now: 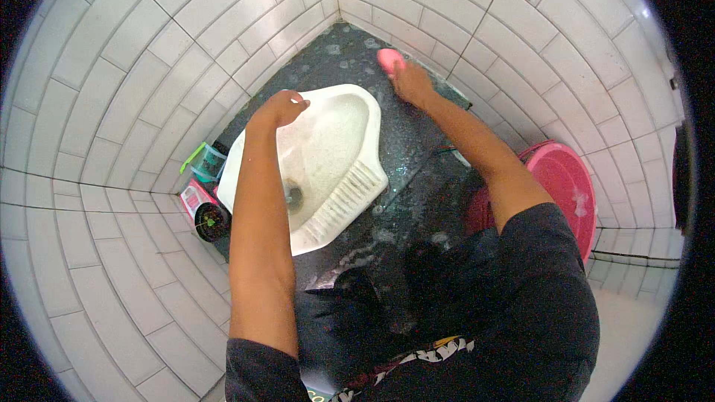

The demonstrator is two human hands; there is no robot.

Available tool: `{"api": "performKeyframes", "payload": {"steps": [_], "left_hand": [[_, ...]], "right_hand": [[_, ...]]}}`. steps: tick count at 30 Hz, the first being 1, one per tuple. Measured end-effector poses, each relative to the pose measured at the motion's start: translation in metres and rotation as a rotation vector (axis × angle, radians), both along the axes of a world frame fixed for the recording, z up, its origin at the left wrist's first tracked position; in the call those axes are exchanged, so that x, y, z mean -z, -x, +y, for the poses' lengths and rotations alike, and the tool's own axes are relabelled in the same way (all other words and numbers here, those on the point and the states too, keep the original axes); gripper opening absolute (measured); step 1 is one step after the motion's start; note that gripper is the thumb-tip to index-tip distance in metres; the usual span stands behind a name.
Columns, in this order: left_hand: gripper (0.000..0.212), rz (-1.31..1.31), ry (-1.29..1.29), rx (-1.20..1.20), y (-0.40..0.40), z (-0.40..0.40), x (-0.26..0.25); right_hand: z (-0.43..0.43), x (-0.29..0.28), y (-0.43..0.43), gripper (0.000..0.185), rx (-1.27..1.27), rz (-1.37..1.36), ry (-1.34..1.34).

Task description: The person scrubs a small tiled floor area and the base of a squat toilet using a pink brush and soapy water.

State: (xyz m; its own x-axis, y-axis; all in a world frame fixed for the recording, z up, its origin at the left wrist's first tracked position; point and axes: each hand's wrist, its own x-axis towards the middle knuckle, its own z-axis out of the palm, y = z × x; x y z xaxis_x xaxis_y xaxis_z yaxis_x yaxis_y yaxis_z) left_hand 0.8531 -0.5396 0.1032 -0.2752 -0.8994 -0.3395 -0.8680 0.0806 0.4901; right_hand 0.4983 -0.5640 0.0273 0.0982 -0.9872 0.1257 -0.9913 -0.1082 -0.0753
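My right hand (413,85) is shut on a pink scrubbing brush or pad (390,60), held low at the dark wet floor (346,56) beside the right wall. Its exact kind cannot be told. My left hand (282,108) is at the upper left rim of a white ceramic squat toilet (329,134), its fingers bent; whether anything is held in it cannot be told. Whitish spots and wet streaks lie on the floor around the toilet. My left forearm hides part of the toilet's left side.
Pale tiled walls (184,61) meet in a corner ahead. A pink plastic tub (564,195) stands at the right, partly behind my right arm. By the left wall are a clear teal container (208,163), a pink and white package (195,196) and a black pot with a small plant (212,225).
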Motion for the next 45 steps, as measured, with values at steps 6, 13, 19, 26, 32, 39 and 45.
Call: {"api": "performKeyframes", "payload": {"steps": [6,13,19,26,32,39,45], "left_hand": [[0.040,-0.026,0.076,-0.130,-0.077,0.011,0.012],[0.033,-0.024,0.130,-0.264,-0.089,0.020,0.015],[0.020,0.288,0.289,-0.274,-0.086,0.020,0.045],[0.021,0.218,0.334,-0.487,-0.113,0.032,0.039],[0.021,0.230,0.302,-0.562,-0.106,0.025,0.031],[0.022,0.295,0.402,-0.557,-0.090,0.013,0.036],[0.024,0.222,0.399,-0.516,-0.090,0.015,0.034]], "right_hand": [[-0.024,-0.007,-0.030,0.044,-0.418,-0.165,0.112],[-0.056,0.019,-0.078,0.042,-0.265,-0.265,0.218],[-0.092,0.023,-0.094,0.042,0.164,-0.216,0.359],[-0.119,0.001,-0.128,0.042,-0.048,-0.211,0.105],[-0.090,0.004,-0.183,0.038,-0.197,-0.359,0.009],[-0.100,-0.001,-0.187,0.036,-0.623,-0.223,-0.036],[-0.132,0.024,-0.114,0.039,0.106,-0.188,0.310]]}}
